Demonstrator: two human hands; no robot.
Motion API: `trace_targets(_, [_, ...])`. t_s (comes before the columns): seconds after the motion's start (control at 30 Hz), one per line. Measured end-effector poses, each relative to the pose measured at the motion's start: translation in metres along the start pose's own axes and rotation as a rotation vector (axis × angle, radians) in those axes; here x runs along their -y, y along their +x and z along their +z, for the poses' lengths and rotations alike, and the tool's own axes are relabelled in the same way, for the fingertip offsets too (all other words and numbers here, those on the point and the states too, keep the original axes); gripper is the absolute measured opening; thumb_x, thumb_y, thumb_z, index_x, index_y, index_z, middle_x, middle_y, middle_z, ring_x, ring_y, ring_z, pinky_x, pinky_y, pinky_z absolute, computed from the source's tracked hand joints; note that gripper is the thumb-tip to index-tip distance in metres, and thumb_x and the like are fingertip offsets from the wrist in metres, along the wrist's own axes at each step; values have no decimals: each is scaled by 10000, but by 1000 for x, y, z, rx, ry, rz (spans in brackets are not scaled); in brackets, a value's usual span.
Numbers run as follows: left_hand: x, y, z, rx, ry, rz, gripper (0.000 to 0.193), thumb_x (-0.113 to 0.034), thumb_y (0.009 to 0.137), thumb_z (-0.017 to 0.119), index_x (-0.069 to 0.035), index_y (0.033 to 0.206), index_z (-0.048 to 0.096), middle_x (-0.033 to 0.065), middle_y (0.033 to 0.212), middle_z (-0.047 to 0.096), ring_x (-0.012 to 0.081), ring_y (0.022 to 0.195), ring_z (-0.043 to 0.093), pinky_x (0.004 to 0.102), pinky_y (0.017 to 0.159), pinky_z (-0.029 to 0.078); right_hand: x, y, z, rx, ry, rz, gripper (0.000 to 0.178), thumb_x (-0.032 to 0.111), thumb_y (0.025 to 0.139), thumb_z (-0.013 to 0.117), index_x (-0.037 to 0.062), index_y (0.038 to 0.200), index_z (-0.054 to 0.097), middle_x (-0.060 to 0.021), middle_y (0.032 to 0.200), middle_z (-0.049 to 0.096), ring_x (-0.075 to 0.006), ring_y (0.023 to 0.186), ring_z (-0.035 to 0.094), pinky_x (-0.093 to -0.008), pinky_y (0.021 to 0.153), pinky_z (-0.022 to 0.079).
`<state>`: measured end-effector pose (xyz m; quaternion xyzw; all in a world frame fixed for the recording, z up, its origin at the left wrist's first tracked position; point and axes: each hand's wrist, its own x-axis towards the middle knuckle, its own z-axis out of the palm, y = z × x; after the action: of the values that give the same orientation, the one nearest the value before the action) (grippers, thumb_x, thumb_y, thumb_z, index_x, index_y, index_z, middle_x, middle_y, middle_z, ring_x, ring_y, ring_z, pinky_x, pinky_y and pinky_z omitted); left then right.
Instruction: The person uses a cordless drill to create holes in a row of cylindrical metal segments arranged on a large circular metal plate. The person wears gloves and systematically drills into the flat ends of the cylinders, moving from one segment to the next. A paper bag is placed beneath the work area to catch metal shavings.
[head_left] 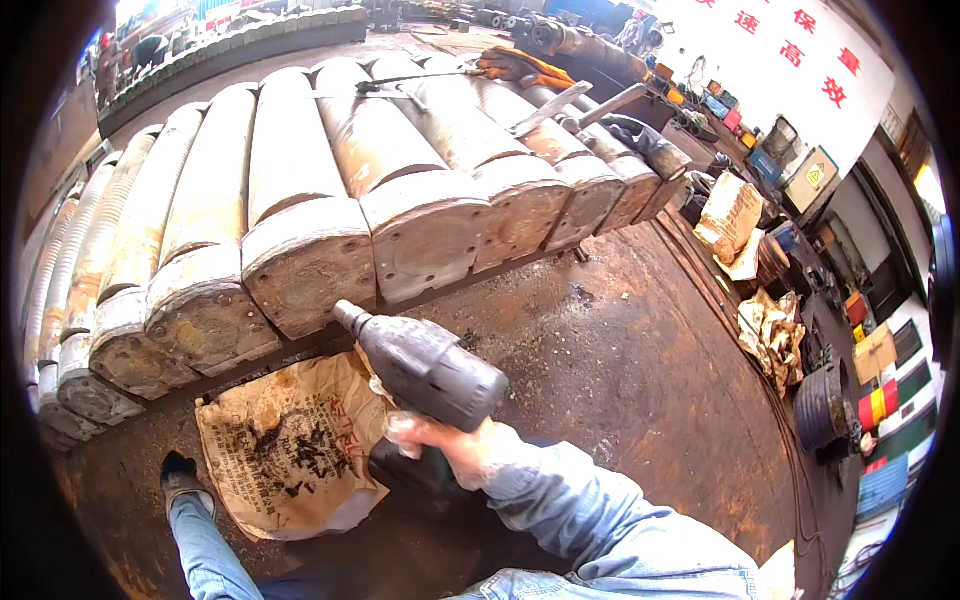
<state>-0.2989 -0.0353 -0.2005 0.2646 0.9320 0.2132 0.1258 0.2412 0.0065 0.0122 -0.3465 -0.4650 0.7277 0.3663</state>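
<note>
Ahead of the right grip (455,446), closed on a grey power tool (430,370), lie metal cylinders (295,150); this hold apparently aims its nose at them. Left grip unseen.

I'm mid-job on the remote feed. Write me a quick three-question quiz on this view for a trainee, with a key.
1. Short answer: which hand grips the power tool?
2. Multiple choice: where does the tool's tip point?
a) At the white wall
b) Toward the row of metal cylinders
c) Back at the person's own body
3. True or false: the dark-smeared brown paper lies on top of the cylinders.

Key:
1. The right hand; the left is not in view.
2. b
3. False; it lies on the floor, in front of the row.
</note>
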Motion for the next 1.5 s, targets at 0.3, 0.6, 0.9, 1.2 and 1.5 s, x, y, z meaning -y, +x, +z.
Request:
trace_targets(0.3, [-52,-93,-113,-99,-229,200,487,-280,888,719,-1,1277,625,165,1192,700,275,1027,685,393,937,498,-19,6,1,-53,61,-25,347,110,861,768,37,1170,628,3,820,607,-105,691,551,-276,620,465])
trace_targets(0.6, [-34,-228,-134,-8,-375,260,485,-294,899,708,-2,1277,624,159,1197,699,271,1036,681,388,954,491,-8,-20,21,9,1,-153,184,76,863,744,50,1012,637,-1,757,596,-110,603,517,-291,540,426])
trace_targets(0.9, [-27,-235,-52,209,-373,210,484,-309,909,697,-4,1278,624,153,1202,697,267,1044,678,384,971,484,-58,-1,38,193,-102,-143,229,72,856,757,42,1053,643,-15,765,622,-118,651,559,-286,604,468])
trace_targets(1.2, [1,-141,37,313,-299,102,484,-323,920,687,-5,1279,624,147,1206,696,264,1052,675,380,988,477,-97,50,77,483,-225,-107,298,103,904,716,50,1179,612,-18,817,614,-110,702,568,-299,625,492])
trace_targets(1.5, [39,-32,107,371,-244,45,484,-338,930,676,-6,1279,623,141,1211,695,260,1060,671,375,1005,470,-127,99,87,483,-307,-73,623,265,974,665,132,1510,377,-61,1463,501,-227,1319,491,-378,1057,425])
